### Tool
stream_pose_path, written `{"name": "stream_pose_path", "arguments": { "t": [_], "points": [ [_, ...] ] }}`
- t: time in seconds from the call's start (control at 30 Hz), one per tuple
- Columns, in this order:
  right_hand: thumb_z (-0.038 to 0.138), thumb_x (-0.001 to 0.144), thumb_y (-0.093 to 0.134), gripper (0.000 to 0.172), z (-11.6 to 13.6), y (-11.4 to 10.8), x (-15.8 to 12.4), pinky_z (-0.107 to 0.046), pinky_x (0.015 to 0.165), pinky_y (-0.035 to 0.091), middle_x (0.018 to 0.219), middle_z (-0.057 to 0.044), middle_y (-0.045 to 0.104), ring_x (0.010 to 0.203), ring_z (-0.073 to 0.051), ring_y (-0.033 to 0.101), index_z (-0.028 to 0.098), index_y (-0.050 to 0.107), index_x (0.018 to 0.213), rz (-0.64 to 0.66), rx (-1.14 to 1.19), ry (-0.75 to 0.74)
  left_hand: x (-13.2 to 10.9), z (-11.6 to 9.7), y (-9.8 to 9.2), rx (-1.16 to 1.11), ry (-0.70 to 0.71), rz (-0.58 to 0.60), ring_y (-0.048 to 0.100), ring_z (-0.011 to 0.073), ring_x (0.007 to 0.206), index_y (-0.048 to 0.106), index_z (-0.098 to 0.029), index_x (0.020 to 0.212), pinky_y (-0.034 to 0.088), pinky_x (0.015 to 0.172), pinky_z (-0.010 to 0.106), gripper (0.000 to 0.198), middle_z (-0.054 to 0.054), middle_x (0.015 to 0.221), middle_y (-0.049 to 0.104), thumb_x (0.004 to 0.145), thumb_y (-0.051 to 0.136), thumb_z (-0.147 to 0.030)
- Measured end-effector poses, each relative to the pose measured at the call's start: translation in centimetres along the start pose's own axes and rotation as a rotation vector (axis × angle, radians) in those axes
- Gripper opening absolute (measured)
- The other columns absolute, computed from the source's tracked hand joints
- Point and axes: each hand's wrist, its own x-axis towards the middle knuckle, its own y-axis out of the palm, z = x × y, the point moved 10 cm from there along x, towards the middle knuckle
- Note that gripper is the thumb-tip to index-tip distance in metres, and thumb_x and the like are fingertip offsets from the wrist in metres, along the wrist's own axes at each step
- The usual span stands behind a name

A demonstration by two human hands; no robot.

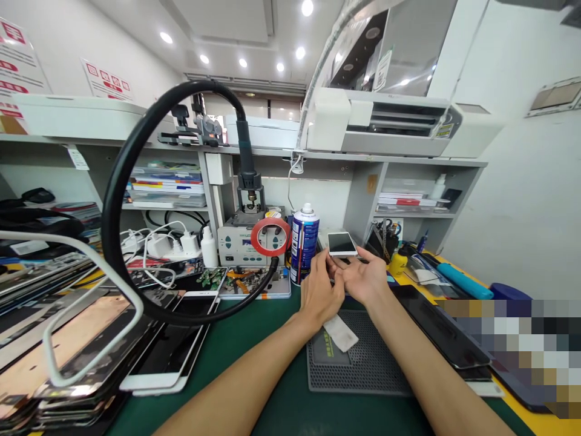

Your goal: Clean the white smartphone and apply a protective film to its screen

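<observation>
A white-framed smartphone [342, 243] with a dark screen is held up over the back of the work mat, tilted so its screen faces me. My right hand [365, 277] supports it from below and along its right side, palm turned up. At its lower left edge, the fingers of my left hand [321, 289] are curled in against the phone and near the right hand's fingers. Below the wrists a white folded cloth or wipe [341, 333] lies on a grey perforated pad [376, 363]. A blue spray can [304, 245] stands just behind my left hand.
Stacked phone parts [82, 339] and a white phone [170, 351] lie left. A thick black hose [111, 200] loops up from the grey rework station [240, 239], with red tape [271, 237] in front. At right lie dark phones [440, 327] and a teal tool [465, 280].
</observation>
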Motion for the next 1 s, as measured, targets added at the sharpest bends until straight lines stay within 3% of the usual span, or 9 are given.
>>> {"name": "stream_pose_path", "arguments": {
  "t": [0.2, 0.4, 0.67, 1.0],
  "points": [
    [0.032, 0.079, 0.039, 0.029, -0.2, 0.0, 0.0, -0.044, 0.063, 0.055, 0.084, -0.014, 0.07, 0.079, -0.03, 0.067, 0.019, 0.056, 0.099, -0.034, 0.04, -0.02, -0.1, -0.4, 0.1, 0.024, 0.037, 0.023, 0.063, 0.0241, 0.112, 0.041, -0.031, 0.143, 0.053, 0.092, 0.036, 0.053, 0.004, 0.143, 0.05, 0.091, 0.049, -0.026],
    [0.03, 0.074, 0.039, 0.036, -0.2, -0.8, 0.2, -0.045, 0.063, 0.056, 0.082, -0.016, 0.07, 0.077, -0.03, 0.069, 0.015, 0.06, 0.099, -0.066, 0.048, -0.028, -0.1, -0.2, 0.6, 0.052, 0.047, 0.044, 0.066, 0.0214, 0.094, 0.049, -0.03, 0.136, 0.053, 0.083, 0.034, 0.046, 0.005, 0.127, 0.057, 0.09, 0.049, -0.025],
    [0.02, 0.066, 0.047, 0.037, 0.9, -1.1, 0.5, -0.045, 0.065, 0.06, 0.077, -0.008, 0.072, 0.074, -0.028, 0.071, 0.017, 0.061, 0.1, -0.075, 0.054, -0.109, -0.3, -0.4, 0.6, 0.063, 0.045, 0.069, 0.066, 0.0217, 0.087, 0.052, -0.026, 0.119, 0.05, 0.071, 0.032, 0.028, 0.004, 0.114, 0.06, 0.091, 0.049, -0.029],
    [0.006, 0.07, 0.053, 0.021, 0.4, -1.3, 1.3, -0.038, 0.067, 0.063, 0.077, -0.007, 0.072, 0.072, -0.023, 0.072, 0.016, 0.062, 0.087, -0.113, -0.03, -0.111, -0.3, 0.0, 0.9, 0.048, 0.013, 0.1, 0.067, 0.0243, 0.09, 0.047, -0.027, 0.127, 0.05, 0.077, 0.037, 0.036, 0.007, 0.125, 0.06, 0.092, 0.048, -0.033]
  ]
}}
